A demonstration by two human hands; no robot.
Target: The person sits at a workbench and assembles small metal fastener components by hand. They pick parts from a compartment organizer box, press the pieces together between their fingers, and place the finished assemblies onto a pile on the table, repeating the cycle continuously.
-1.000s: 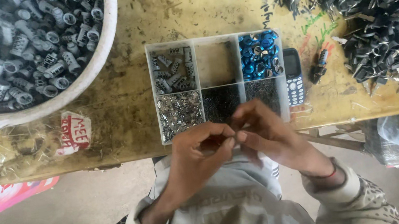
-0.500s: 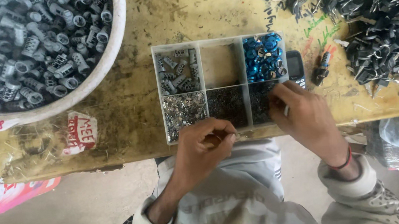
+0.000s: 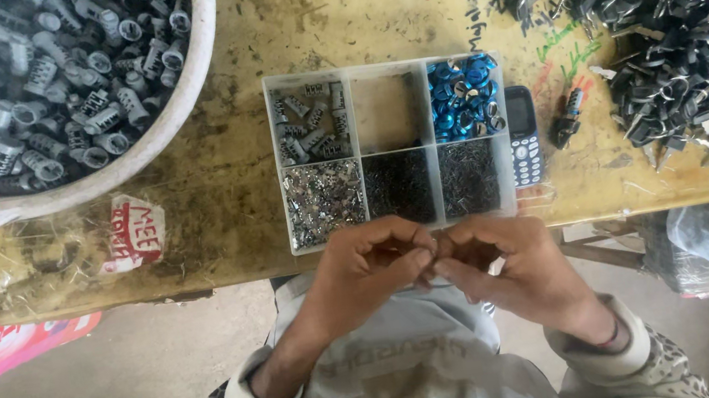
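1. I am looking down on a scuffed, yellow-stained wooden surface (image 3: 364, 4) at a workshop bench.
2. My left hand (image 3: 365, 271) and right hand (image 3: 512, 265) are meeting just below the clear compartment tray (image 3: 380, 68), fingers pinching a tiny part, too small to identify.
3. Grey ribbed plastic pieces are filling the white tub (image 3: 203, 72); dark metal clips (image 3: 681, 24) are lying heaped at right, so plenty looks left to do.

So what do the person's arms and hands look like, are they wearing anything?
Both hands are bare, no gloves. The left hand comes out of a pale sleeve pushed up the forearm, with a dark spotted pattern lower down. The right hand has a matching sleeve, and a thin dark band sits on that wrist.
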